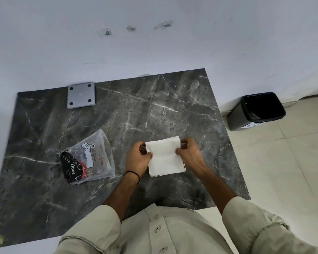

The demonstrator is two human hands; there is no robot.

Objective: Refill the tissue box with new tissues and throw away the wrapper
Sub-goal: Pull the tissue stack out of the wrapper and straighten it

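A white stack of tissues (164, 157) lies at the middle of the dark marble table (117, 114), and a thin pale rim of a box shows around its near and right edges. My left hand (139, 158) grips the stack's left side with thumb on top. My right hand (188, 153) pinches its right side the same way. The clear plastic wrapper (89, 158), printed black and red, lies flat and empty on the table to the left of my left hand, apart from it.
A grey square plate (81, 95) with four dark dots rests at the table's far left against the white wall. A black bin (256, 110) with a dark liner stands on the tiled floor to the right of the table.
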